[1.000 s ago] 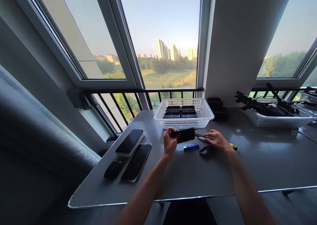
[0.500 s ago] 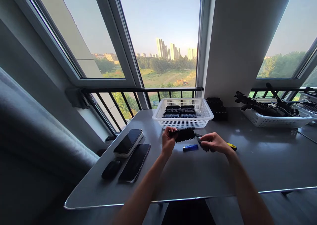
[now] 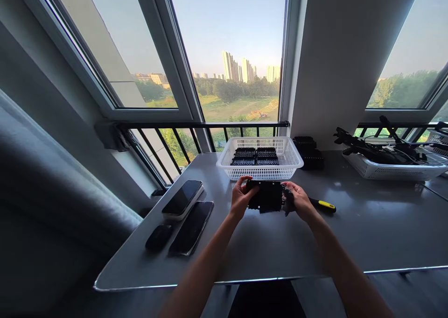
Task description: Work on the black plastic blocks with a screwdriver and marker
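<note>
A flat black plastic part (image 3: 266, 195) with notched edges is held up just in front of the white basket. My left hand (image 3: 240, 198) grips its left end, thumb on its face. At its right end my right hand (image 3: 297, 200) is closed round a small dark piece (image 3: 288, 202), too dark to make out, that touches or nearly touches the part. A black and yellow tool handle (image 3: 326, 206) lies on the table just right of my right hand. The blue object seen before is hidden behind the black part.
Behind my hands stands a white basket (image 3: 259, 173) with several black parts (image 3: 255, 156). More black parts (image 3: 308, 153) are stacked to its right. Another basket (image 3: 395, 171) holds black items and cables. Two phones (image 3: 192, 228) and a black mouse (image 3: 158, 236) lie at the left.
The black part has turned its broad face towards me. My right hand has moved closer to it and slightly left, and more of the yellow-marked handle shows. The view has shifted slightly.
</note>
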`<act>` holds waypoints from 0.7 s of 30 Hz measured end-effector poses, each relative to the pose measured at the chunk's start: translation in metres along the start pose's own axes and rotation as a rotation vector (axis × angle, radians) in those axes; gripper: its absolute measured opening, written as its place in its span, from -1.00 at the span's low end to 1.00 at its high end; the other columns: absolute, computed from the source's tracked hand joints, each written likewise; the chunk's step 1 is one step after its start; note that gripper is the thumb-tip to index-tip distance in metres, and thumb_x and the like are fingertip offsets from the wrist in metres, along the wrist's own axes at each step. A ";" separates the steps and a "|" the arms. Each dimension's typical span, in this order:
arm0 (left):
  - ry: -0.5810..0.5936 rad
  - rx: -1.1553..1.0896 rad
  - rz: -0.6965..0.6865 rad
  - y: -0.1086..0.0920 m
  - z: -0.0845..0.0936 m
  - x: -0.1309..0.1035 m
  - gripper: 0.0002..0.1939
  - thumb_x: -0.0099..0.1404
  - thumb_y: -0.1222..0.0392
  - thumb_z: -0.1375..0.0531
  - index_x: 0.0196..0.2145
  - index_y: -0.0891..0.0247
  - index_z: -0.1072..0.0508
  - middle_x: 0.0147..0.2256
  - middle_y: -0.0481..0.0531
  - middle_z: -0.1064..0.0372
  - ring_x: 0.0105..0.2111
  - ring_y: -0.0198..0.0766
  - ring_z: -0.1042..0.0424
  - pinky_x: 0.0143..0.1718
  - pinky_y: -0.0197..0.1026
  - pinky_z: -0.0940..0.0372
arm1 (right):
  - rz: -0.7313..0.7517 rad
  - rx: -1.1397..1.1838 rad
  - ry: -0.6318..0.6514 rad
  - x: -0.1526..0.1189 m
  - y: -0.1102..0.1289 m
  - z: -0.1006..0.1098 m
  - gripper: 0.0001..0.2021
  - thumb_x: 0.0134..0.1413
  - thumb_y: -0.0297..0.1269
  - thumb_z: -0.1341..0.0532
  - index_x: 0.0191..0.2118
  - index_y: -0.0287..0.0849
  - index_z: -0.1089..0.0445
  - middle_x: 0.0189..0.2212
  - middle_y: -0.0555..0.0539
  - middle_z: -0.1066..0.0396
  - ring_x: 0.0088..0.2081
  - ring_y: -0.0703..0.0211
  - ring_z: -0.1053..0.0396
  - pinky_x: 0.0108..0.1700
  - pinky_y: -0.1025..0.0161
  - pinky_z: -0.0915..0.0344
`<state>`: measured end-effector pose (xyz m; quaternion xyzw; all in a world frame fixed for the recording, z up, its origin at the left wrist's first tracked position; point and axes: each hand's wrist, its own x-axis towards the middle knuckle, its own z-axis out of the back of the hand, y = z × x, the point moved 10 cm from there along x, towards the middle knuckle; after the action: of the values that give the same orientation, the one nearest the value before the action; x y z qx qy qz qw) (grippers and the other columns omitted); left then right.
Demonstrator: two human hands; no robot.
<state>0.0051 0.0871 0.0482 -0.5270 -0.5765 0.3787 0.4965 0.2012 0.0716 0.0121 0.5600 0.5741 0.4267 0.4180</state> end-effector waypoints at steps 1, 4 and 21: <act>-0.004 0.017 0.018 0.001 -0.001 -0.001 -0.49 -0.06 0.09 -0.38 -0.16 0.20 -0.32 -0.45 -0.07 -0.46 -0.47 -0.28 -0.44 -0.38 -0.25 -0.32 | 0.040 0.008 -0.045 0.001 0.004 0.005 -0.46 -0.08 0.27 -0.22 -0.21 -0.15 -0.34 -0.64 0.12 -0.19 -0.64 0.34 -0.14 -0.63 0.37 -0.15; 0.013 0.046 0.070 0.006 -0.005 -0.002 -0.43 -0.08 0.06 -0.39 -0.11 0.21 -0.35 -0.47 -0.05 -0.49 -0.49 -0.24 -0.46 -0.42 -0.24 -0.35 | 0.135 0.022 -0.107 0.001 0.014 0.013 -0.39 -0.06 0.36 -0.13 -0.18 -0.15 -0.35 -0.63 0.13 -0.13 -0.62 0.33 -0.14 -0.58 0.34 -0.22; 0.135 -0.154 0.307 0.037 -0.007 0.001 -0.63 0.03 -0.02 -0.33 -0.29 0.30 -0.48 -0.45 0.03 -0.48 -0.50 -0.27 -0.45 -0.52 -0.30 -0.28 | 0.058 -0.333 0.109 -0.009 0.013 -0.015 -0.58 -0.15 0.06 -0.36 -0.28 -0.21 -0.46 -0.47 0.01 -0.38 -0.44 0.25 -0.31 -0.42 0.33 -0.25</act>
<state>0.0204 0.0929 0.0146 -0.6694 -0.4819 0.3688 0.4286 0.1904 0.0624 0.0288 0.4756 0.5009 0.5576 0.4604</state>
